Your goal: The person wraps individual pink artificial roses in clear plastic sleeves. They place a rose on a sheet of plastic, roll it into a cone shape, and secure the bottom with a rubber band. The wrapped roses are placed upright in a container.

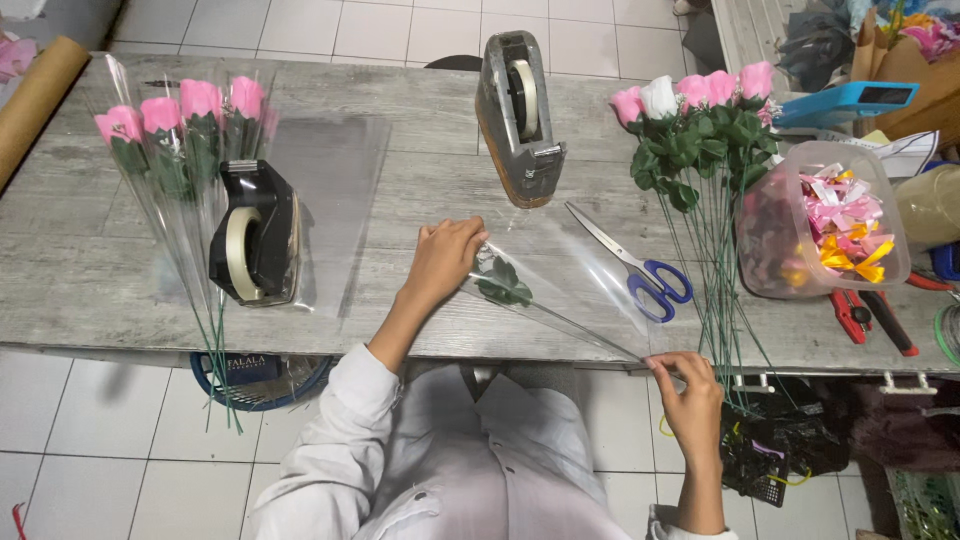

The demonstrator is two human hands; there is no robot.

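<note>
From the head view, a grey tape dispenser [520,115] stands just beyond the work on the grey bench [100,270], blue-handled scissors [640,270] lie right of it, and a black tape dispenser [255,240] sits left on wrapped pink roses [180,110]. The cellophane-sleeved stem [540,305] lies at the near bench edge, running from upper left to lower right. The left hand [445,260] presses closed over its wide end; the right hand [690,395] pinches its narrow tip.

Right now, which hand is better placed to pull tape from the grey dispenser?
Probably the left hand: it rests on the wrapped flower just below the grey dispenser. The right hand pinches the wrap's tip at the table edge, farther away.
</note>
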